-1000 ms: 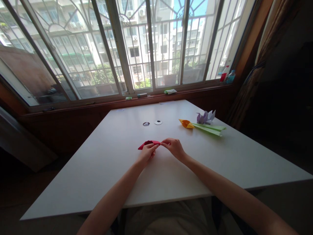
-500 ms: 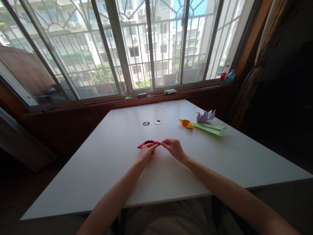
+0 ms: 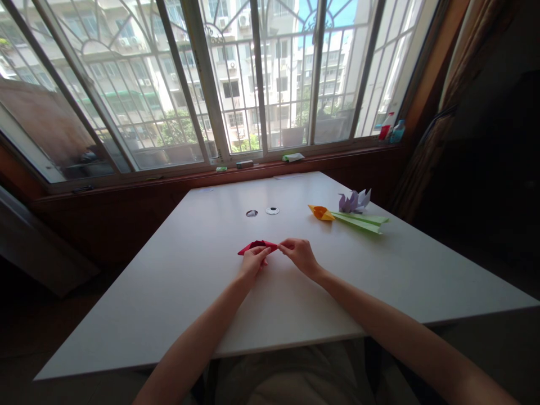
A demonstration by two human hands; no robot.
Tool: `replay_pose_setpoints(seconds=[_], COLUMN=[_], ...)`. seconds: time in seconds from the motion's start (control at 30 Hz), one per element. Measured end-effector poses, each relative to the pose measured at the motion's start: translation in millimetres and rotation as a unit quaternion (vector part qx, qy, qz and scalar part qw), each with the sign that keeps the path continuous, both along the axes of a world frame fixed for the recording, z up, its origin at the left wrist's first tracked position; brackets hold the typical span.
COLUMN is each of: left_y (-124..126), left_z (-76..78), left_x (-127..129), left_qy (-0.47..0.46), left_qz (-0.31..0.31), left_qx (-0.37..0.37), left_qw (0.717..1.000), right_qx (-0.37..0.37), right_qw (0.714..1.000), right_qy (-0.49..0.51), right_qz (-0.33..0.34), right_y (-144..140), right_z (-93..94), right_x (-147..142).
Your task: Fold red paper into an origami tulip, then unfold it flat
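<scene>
You are mid-fold: your left hand (image 3: pixel 252 262) and right hand (image 3: pixel 300 254) both pinch the red paper (image 3: pixel 256 246), held just above the tabletop (image 3: pixel 211 304), near the orange paper piece (image 3: pixel 320 212). Next, I judge, press that crease firmly.

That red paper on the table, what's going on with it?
A person sits at a white table by a window, working a folded red paper with both bare hands. The left hand pinches it from below and the right hand grips its right tip. The paper is already creased into a narrow pointed shape. Farther right lie finished paper pieces: an orange one with a green one touching it, and a purple one behind.
</scene>
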State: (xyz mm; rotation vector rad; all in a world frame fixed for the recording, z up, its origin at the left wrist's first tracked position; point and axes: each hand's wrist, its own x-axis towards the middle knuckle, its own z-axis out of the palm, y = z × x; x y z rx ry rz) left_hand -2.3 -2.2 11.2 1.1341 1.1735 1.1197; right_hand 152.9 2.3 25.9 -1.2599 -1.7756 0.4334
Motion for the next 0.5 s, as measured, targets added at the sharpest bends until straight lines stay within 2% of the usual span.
replay_pose_setpoints(seconds=[0.5], left_y=[-1.0], left_z=[0.9], left_x=[-0.2], left_qy=[0.005], left_qz=[0.008], left_qx=[-0.008], left_qw=[1.000], right_qx=[0.009], right_qw=[1.000], right_qy=[-0.006], right_qz=[-0.003], right_y=[-1.1], right_z=[2.1], right_x=[-0.7])
